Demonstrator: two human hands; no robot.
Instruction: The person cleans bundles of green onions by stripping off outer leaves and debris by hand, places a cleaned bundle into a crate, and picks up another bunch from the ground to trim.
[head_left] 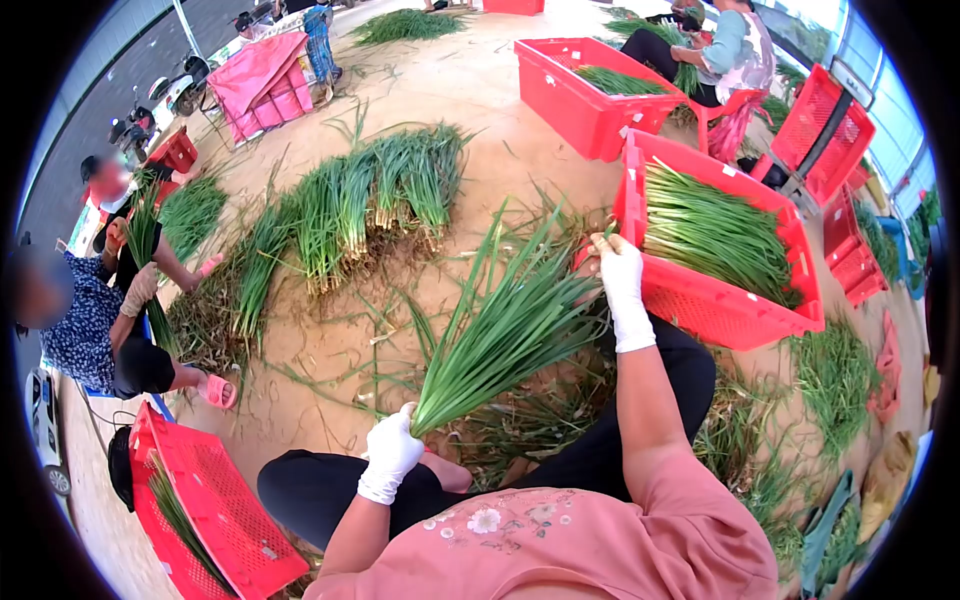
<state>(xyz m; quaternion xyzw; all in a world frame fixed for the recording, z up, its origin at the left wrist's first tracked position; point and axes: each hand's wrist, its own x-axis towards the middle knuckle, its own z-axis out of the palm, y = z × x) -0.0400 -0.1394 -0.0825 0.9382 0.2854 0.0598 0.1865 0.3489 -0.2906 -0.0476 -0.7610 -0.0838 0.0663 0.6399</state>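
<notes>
Head cam: left hand [393, 452] clenched round the base of the greens [505, 345], which fan out above the floor [515, 140]. Right hand's [618, 275] by the crate [735, 308], can't tell if it's pinching anything. Loosen that left grip and stalks could slide out.

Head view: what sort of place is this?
Probably a produce-sorting yard: a red crate holds green stalks, leafy bundles lie on the floor, and a seated co-worker handles greens too.
</notes>
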